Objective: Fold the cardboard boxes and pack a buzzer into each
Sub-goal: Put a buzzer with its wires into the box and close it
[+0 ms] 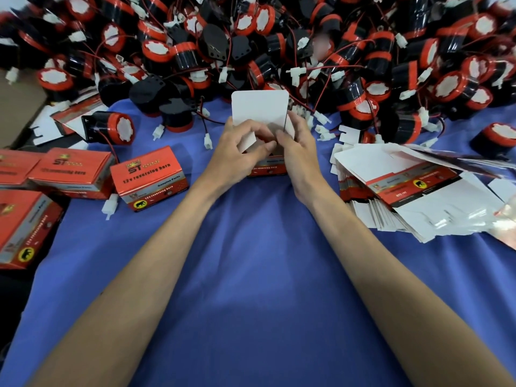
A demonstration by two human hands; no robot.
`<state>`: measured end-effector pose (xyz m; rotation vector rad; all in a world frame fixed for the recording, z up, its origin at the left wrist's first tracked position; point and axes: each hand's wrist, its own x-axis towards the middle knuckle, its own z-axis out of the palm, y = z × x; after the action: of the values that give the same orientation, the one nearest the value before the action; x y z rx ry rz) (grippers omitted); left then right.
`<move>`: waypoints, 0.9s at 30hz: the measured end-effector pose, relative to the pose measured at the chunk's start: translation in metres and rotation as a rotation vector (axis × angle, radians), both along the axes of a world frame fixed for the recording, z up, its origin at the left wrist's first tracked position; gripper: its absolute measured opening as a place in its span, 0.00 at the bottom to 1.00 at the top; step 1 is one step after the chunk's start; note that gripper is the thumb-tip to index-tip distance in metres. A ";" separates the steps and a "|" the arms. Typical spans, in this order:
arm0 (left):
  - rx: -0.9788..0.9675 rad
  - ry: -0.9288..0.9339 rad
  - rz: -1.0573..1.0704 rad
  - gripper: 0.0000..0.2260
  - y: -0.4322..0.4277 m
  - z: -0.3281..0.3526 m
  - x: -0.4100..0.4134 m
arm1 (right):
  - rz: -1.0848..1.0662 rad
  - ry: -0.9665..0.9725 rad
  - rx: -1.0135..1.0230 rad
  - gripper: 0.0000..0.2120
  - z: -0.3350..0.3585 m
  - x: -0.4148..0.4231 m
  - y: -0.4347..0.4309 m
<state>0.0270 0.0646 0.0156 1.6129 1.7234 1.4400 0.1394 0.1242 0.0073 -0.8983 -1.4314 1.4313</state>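
- Spread over the table is a blue cloth (251, 261); on it, in the middle of the view, stands an open red-and-white box (268, 166), its tall white lid flap (259, 107) upright.
- At the box, the left hand (234, 152) pinches a small white side flap, and the right hand (301, 157) curls its fingers on the opposite side.
- Behind the box is a heap of black-and-red buzzers (279, 37), to its left closed boxes (150, 177), to its right flat blanks (405, 191).

Shows two bare forearms, uncovered right to the frame's lower edge, ending in bare left hand (234, 155) and right hand (300, 160).
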 end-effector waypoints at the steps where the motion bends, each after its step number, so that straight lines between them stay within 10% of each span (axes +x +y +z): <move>1: -0.007 -0.004 0.000 0.04 0.000 0.000 0.000 | -0.001 0.014 -0.018 0.19 0.000 0.000 0.000; 27: -0.331 -0.172 0.071 0.15 0.006 0.025 0.013 | -0.015 -0.152 -0.040 0.21 0.004 -0.008 -0.001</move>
<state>0.0399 0.0708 0.0409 1.2311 1.8193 1.2060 0.1314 0.1234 0.0109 -1.0605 -1.5087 1.4101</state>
